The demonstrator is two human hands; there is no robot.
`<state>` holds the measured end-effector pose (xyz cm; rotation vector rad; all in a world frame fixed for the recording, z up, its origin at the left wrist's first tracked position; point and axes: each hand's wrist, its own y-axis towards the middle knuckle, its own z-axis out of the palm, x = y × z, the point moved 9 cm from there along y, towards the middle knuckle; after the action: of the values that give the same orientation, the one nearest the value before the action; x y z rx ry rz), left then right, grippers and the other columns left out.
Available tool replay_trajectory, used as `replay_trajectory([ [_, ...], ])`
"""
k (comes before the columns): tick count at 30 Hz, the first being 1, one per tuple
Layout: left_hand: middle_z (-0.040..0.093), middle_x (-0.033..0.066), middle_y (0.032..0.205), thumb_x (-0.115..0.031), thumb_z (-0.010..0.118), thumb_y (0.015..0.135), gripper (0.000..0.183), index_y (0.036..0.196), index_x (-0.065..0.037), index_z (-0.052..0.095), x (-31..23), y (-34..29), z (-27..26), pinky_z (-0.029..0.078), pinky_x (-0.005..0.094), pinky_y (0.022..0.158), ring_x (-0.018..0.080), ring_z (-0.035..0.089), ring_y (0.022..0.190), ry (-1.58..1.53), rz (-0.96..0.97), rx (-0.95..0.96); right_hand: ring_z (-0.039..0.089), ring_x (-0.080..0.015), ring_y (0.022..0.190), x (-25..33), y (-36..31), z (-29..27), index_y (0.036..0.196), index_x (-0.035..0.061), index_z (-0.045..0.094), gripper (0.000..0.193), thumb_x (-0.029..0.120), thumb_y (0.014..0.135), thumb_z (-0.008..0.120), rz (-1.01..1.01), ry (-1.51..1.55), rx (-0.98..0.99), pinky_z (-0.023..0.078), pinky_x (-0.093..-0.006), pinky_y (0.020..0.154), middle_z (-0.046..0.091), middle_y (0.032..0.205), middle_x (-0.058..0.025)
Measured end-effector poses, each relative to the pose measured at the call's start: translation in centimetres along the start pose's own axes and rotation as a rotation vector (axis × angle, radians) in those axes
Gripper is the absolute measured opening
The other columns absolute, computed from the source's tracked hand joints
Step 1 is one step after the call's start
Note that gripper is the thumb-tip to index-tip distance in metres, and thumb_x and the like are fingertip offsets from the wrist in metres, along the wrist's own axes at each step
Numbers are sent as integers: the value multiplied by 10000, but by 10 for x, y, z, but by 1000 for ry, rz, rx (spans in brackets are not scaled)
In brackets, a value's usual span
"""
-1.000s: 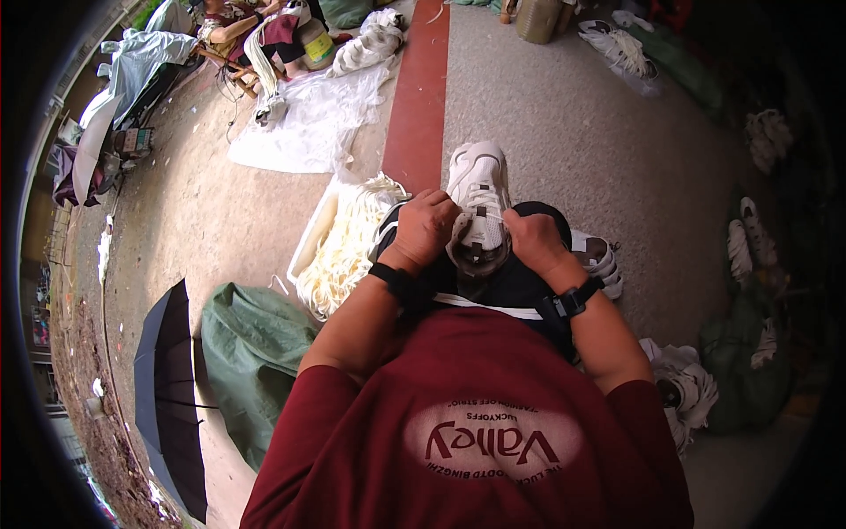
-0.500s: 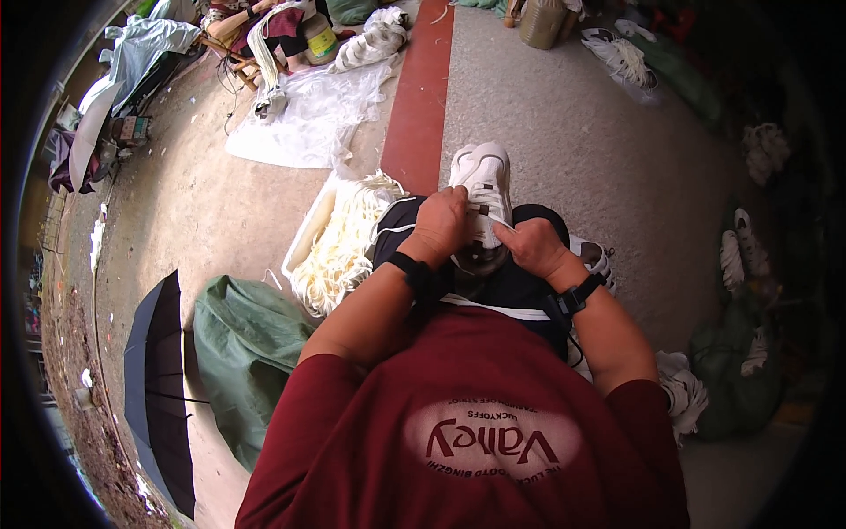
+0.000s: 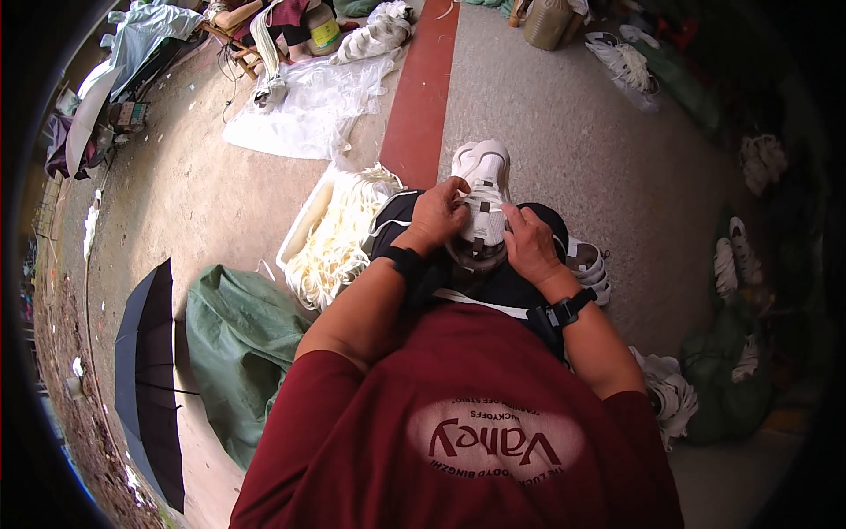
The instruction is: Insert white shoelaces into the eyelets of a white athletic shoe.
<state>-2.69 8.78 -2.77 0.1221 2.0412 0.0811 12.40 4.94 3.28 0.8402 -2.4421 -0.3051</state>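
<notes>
One white shoe (image 3: 484, 216) pointed toe-away between the left hand (image 3: 438, 213), curled, its grip unclear, and the right hand (image 3: 530, 240), fingers loosely parted.

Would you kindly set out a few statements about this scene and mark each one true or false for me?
1. The left hand and right hand are on opposite sides of a white shoe. True.
2. The shoe's toe points toward the person's body. False: it points away.
3. A pile of cream laces lies to the left of the shoe. True.
4. Both wrists are bare. False: each wears a black band.
5. A green sheet lies just to the right of an umbrella. True.
6. The umbrella is bright yellow. False: it is dark, nearly black.
</notes>
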Motion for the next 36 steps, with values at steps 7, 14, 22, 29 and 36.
replay_trajectory([
  [7,538,140,878,-94,603,725,228,948,-140,588,-37,-4,-1,471,409,680,353,572,771,146,310,5,595,-389,804,-54,22,13,936,30,597,271,265,807,556,444,78,149,458,-448,698,606,804,-216],
  [14,600,145,850,-114,604,711,185,892,-127,634,-40,5,6,486,398,708,337,602,797,323,287,133,605,-370,715,-76,30,37,752,-3,637,291,270,782,542,484,116,429,468,-427,650,616,759,-208],
  [22,627,175,735,-93,577,709,133,832,-71,620,-48,18,15,491,428,672,354,618,744,469,233,284,477,-139,517,-62,28,48,619,33,487,181,76,746,608,503,523,461,386,-291,504,497,552,-43],
  [29,601,168,764,-129,553,772,96,811,-42,553,-43,8,10,488,432,607,365,604,704,490,299,14,602,-313,585,-19,33,6,765,78,485,90,101,746,570,-60,-388,134,488,-406,531,583,616,-134],
  [36,560,108,796,-164,572,771,102,813,-75,546,-52,-11,11,489,402,575,314,600,661,409,479,88,578,-230,512,-3,0,7,1012,132,584,247,108,773,526,-386,-365,147,462,-343,448,515,555,-63],
])
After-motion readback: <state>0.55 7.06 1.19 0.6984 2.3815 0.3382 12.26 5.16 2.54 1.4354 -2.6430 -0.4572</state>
